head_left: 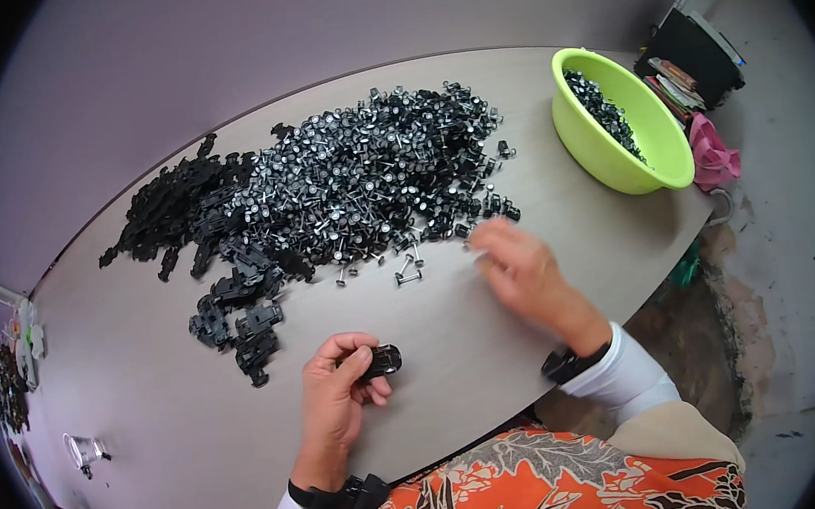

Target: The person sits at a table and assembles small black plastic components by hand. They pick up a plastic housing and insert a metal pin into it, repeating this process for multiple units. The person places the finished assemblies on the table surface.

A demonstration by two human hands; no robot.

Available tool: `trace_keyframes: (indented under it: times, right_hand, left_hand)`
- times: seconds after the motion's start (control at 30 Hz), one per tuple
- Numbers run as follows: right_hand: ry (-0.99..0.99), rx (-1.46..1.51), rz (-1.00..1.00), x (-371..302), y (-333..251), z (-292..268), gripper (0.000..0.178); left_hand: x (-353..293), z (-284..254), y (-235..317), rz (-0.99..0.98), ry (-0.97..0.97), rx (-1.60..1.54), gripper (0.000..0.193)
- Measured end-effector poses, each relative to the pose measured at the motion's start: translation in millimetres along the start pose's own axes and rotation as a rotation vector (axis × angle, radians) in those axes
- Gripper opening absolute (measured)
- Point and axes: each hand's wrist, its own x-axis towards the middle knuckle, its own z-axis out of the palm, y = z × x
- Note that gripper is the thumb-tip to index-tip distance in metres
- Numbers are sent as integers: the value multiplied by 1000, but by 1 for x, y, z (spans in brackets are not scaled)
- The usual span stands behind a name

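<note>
My left hand [337,382] is closed around a small black toy car chassis [383,360], thumb on top, above the near part of the table. My right hand [523,269] is at the right front edge of a big heap of small wheel axles [352,177], its fingers drawn together and slightly blurred. Whatever its fingertips hold is too small to make out. A few loose wheel axles [410,278] lie apart in front of the heap. To the left, black plastic car chassis [180,202] form a pile, with several more [255,336] trailing toward me.
A lime-green basin [638,171] holding dark small parts stands at the table's far right. Past it are a black box [691,60] with books and a pink cloth [712,152]. A small clear cup [85,449] lies at the table's left. A wall borders the far edge.
</note>
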Motion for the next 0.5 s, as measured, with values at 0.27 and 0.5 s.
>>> trace_keyframes:
  times: [0.27,0.5]
  right_hand:
    - [-97,-40,112,-5,28,0,23]
    - [-242,1023,481,-14,-21,8,18]
  left_hand:
    - [-1,2,3,-64,-85,74,27]
    - [-3,7,8,-241,-216,-66,38]
